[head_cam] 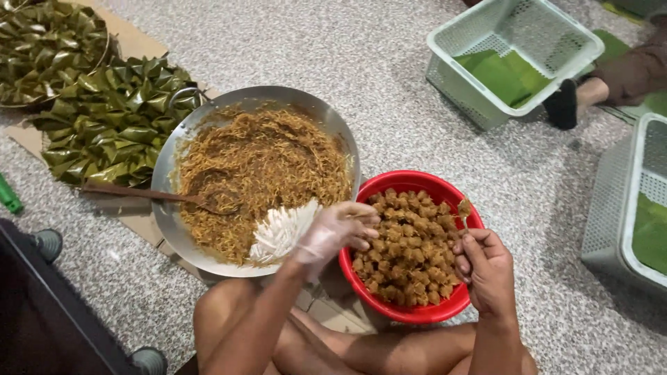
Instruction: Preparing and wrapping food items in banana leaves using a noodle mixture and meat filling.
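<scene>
My left hand (333, 232), in a thin clear glove, hovers at the near left rim of a red bowl (389, 187) and grips a fan of white toothpicks (281, 230). The bowl is full of brown cubes (410, 253). My right hand (486, 267) is over the bowl's right rim, pinching a thin stick with one brown cube (464, 207) on its tip. A big metal wok (319, 114) of brown shredded filling (260, 163) stands to the left, with a wooden spoon (139, 192) resting in it.
Piles of folded green leaf parcels (104, 118) lie on cardboard at the far left. A pale green basket with leaves (511, 59) stands at the back right, another basket (629, 201) at the right edge. Another person's foot (566, 103) rests beside the far basket.
</scene>
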